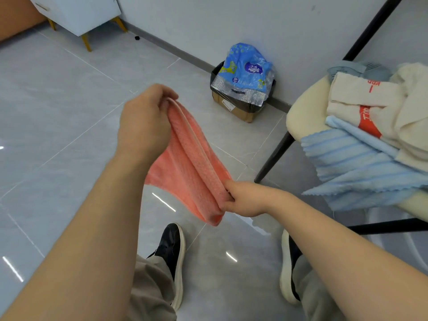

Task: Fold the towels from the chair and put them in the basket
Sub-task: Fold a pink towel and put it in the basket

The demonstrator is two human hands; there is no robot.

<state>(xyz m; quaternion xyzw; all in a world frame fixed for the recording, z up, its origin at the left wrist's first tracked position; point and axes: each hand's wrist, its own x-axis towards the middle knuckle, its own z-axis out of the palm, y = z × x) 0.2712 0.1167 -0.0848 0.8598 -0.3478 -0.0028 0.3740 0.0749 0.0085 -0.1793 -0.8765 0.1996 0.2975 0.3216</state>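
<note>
A pink towel (pixel 192 167), doubled over, hangs stretched in the air between my two hands above the floor. My left hand (pixel 143 121) grips its upper end, fingers curled over the edge. My right hand (pixel 245 200) pinches the lower end. On the right stands a cream chair (pixel 298 114) with black legs. A light blue ribbed towel (pixel 352 163) drapes over its seat edge, and a white towel with red print (pixel 361 100) and other cream cloths are piled behind it. No basket is in view.
A cardboard box lined with a black bag (pixel 240 105) stands by the wall, holding a blue plastic package (pixel 247 68). A white cabinet on gold legs (pixel 81 15) is at the far left. My two feet in dark shoes (pixel 172 256) stand on grey floor tiles.
</note>
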